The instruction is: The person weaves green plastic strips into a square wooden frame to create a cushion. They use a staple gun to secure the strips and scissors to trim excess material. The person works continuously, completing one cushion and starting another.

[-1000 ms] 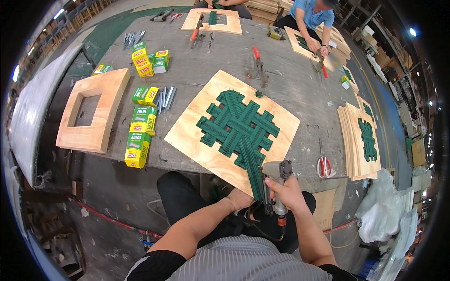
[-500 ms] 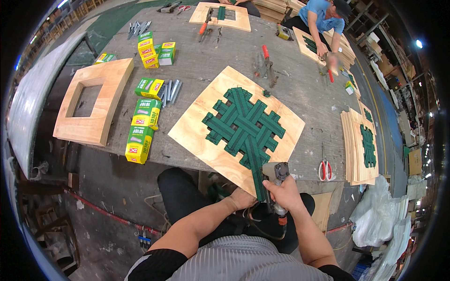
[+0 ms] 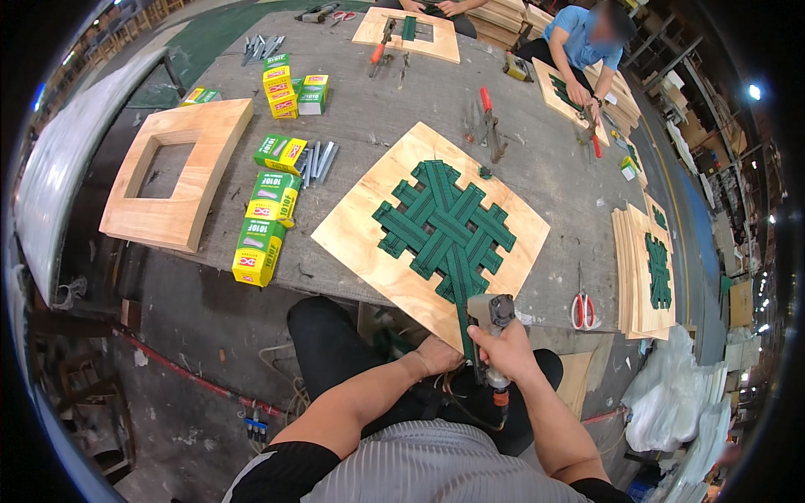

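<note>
A square plywood board (image 3: 360, 220) lies at the table's near side, one corner over the edge toward me. Green webbing straps (image 3: 444, 222) are woven across its middle, and one long strap end runs down to that near corner. My right hand (image 3: 509, 350) is wrapped round a pneumatic staple gun (image 3: 501, 312), whose hose hangs below. The gun's front is beside the long strap, by the near edge; whether it touches is unclear. My left hand (image 3: 439, 355) is at the board's near corner, next to the strap end, with its fingers mostly hidden.
Staple boxes (image 3: 272, 199) and loose staple strips (image 3: 319, 161) lie left of the board, beside a wooden frame (image 3: 180, 180). Pliers (image 3: 490, 126) lie beyond, red-handled scissors (image 3: 582, 310) to the right, near stacked boards (image 3: 633, 268). Two co-workers (image 3: 579, 50) work across the table.
The whole view has shifted slightly, with the table things now a little further right. My hands and the staple gun keep nearly the same place at the near corner. A co-worker's hands have moved.
</note>
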Action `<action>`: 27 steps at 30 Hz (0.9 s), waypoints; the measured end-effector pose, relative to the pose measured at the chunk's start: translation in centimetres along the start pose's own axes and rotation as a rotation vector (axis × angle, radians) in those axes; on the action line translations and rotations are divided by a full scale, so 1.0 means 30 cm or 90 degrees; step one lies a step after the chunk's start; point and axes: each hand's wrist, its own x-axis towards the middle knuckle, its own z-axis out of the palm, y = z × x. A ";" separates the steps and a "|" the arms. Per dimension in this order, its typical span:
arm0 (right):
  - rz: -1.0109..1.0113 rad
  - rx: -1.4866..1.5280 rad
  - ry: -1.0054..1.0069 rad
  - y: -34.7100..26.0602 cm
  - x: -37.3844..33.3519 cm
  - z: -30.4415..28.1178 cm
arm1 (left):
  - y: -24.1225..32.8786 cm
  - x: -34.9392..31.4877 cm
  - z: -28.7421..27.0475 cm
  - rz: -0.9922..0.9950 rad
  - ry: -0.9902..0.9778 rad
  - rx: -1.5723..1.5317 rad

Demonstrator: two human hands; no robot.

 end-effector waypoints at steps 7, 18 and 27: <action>-0.019 -0.030 -0.015 0.002 -0.012 0.017 | 0.026 0.000 -0.017 -0.021 -0.014 0.054; -0.043 0.157 0.101 0.119 -0.024 -0.115 | 0.217 -0.079 0.039 -0.647 -0.224 -0.511; -0.052 0.214 0.076 0.146 -0.042 -0.138 | 0.212 0.090 -0.266 -0.594 0.029 -0.823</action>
